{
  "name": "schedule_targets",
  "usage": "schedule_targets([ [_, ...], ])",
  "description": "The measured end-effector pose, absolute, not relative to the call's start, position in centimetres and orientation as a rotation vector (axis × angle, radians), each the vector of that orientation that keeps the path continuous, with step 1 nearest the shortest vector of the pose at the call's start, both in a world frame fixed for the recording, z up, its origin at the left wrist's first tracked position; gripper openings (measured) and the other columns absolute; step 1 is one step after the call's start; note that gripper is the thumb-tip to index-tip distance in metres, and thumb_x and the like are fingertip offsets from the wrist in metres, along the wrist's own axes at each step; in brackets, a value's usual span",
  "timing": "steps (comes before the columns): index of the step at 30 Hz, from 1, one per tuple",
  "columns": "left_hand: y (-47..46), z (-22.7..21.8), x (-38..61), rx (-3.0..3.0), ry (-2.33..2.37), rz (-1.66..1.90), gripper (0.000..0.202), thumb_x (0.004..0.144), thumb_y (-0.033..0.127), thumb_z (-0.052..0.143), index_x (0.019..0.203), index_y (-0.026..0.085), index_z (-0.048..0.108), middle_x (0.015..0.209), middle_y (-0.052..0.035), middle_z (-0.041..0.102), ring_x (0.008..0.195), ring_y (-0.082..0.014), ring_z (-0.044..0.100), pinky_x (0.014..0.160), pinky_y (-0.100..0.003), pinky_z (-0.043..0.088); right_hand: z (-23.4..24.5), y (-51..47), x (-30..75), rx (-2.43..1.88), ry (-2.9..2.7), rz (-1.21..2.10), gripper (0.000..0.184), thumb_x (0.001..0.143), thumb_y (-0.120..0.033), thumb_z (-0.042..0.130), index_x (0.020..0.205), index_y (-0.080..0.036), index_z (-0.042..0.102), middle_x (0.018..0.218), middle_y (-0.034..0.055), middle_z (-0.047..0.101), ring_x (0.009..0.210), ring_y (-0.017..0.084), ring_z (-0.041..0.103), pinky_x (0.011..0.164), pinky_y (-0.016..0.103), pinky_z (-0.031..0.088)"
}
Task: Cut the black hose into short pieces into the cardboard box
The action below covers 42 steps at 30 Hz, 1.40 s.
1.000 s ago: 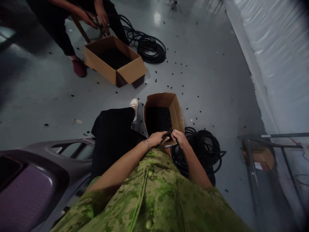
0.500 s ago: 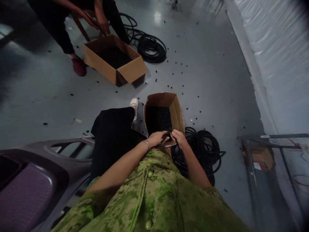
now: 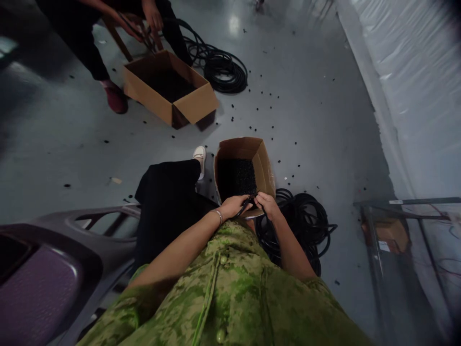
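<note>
My left hand [image 3: 234, 206], with a bracelet at its wrist, is closed around a black hose [image 3: 244, 207] over the near edge of an open cardboard box [image 3: 265, 166]. Beside it, my right hand [image 3: 268, 205] pinches the same kind of black length, which hangs down from the fingers. The fingertips of both hands almost meet; what lies between them is too small and dark to make out. Many small black pieces [image 3: 242, 175] fill the bottom of the box. A loose coil of black hose [image 3: 309, 216] lies on the floor right of the box, partly behind my right forearm.
Across from me a seated person's hands [image 3: 153, 18] hold black hose above a second cardboard box [image 3: 200, 103]. Another hose coil [image 3: 226, 72] lies beside it. Small black bits dot the grey floor. A plastic chair [image 3: 90, 235] stands left, a metal-framed rack [image 3: 414, 202] right.
My hands stay nearly in place, with only a slight shift of the fingers. The other person's hand has moved up a little from the hose above the far box.
</note>
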State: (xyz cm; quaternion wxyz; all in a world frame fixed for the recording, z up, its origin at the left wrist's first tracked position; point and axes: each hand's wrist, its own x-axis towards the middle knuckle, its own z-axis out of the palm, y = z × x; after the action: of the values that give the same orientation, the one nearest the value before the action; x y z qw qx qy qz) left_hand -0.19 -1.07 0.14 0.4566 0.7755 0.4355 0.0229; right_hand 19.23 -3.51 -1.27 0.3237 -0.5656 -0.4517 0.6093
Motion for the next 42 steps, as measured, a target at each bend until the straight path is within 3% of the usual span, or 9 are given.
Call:
schedule_targets([
  [4,-1.1,0.6,-0.1,1.973,1.105,-0.035,0.048,0.096,0.045,0.045,0.136,0.020,0.056,0.122,-0.0106,0.071,0.109,-0.0249,0.068,0.087,-0.029,0.051,-1.2,-3.6,19.4,-1.504,-1.235,1.592,0.042,0.080,-0.059,0.059,0.067,-0.020,0.051,0.060,-0.0049,0.045,0.053,0.009,0.035,0.052,0.023,0.028],
  [8,-1.1,1.4,0.0,2.065,1.159,-0.195,0.042,0.098,0.039,0.042,0.130,0.018,0.059,0.108,-0.0134,0.075,0.099,-0.0265,0.072,0.081,-0.031,0.052,-1.4,-3.5,19.6,-1.521,-1.258,1.593,0.038,0.081,-0.056,0.056,0.072,-0.020,0.053,0.061,-0.0051,0.045,0.052,0.009,0.033,0.050,0.022,0.025],
  [17,-1.2,1.9,0.2,2.194,1.195,-0.256,0.036,0.099,0.034,0.041,0.116,0.012,0.064,0.102,-0.0181,0.074,0.097,-0.0290,0.072,0.082,-0.034,0.053,-2.1,-2.5,19.6,-1.557,-1.276,1.587,0.034,0.083,-0.053,0.052,0.082,-0.020,0.057,0.062,-0.0061,0.044,0.047,0.007,0.030,0.046,0.022,0.020],
  [24,-0.9,2.3,0.3,2.162,1.248,-0.260,0.037,0.099,0.034,0.039,0.115,0.012,0.064,0.103,-0.0183,0.074,0.096,-0.0288,0.072,0.078,-0.033,0.052,-3.1,-2.1,19.3,-1.619,-1.360,1.462,0.037,0.088,-0.054,0.046,0.076,-0.020,0.055,0.065,-0.0032,0.053,0.051,0.009,0.043,0.049,0.020,0.034],
  [30,-0.9,2.0,0.3,2.082,1.284,-0.188,0.038,0.099,0.040,0.041,0.115,0.015,0.064,0.104,-0.0154,0.074,0.096,-0.0265,0.072,0.077,-0.030,0.051,-4.0,-1.4,19.8,-1.769,-1.524,1.176,0.032,0.089,-0.041,0.050,0.107,-0.020,0.065,0.074,-0.0007,0.065,0.057,0.012,0.056,0.063,0.025,0.048],
  [36,-1.1,1.7,0.2,2.049,1.298,-0.171,0.037,0.100,0.040,0.040,0.119,0.016,0.061,0.105,-0.0143,0.074,0.094,-0.0248,0.072,0.077,-0.029,0.051,-4.0,-1.0,19.9,-1.763,-1.774,1.121,0.030,0.093,-0.033,0.047,0.107,-0.019,0.070,0.076,0.0011,0.068,0.061,0.014,0.059,0.065,0.024,0.048],
  [42,-1.0,2.0,0.1,2.058,1.283,-0.163,0.034,0.099,0.033,0.040,0.116,0.013,0.063,0.105,-0.0161,0.074,0.095,-0.0252,0.072,0.079,-0.030,0.051,-2.2,0.0,19.6,-1.689,-2.127,0.970,0.028,0.097,-0.029,0.046,0.098,-0.019,0.072,0.081,0.0041,0.072,0.081,0.018,0.064,0.079,0.026,0.046],
])
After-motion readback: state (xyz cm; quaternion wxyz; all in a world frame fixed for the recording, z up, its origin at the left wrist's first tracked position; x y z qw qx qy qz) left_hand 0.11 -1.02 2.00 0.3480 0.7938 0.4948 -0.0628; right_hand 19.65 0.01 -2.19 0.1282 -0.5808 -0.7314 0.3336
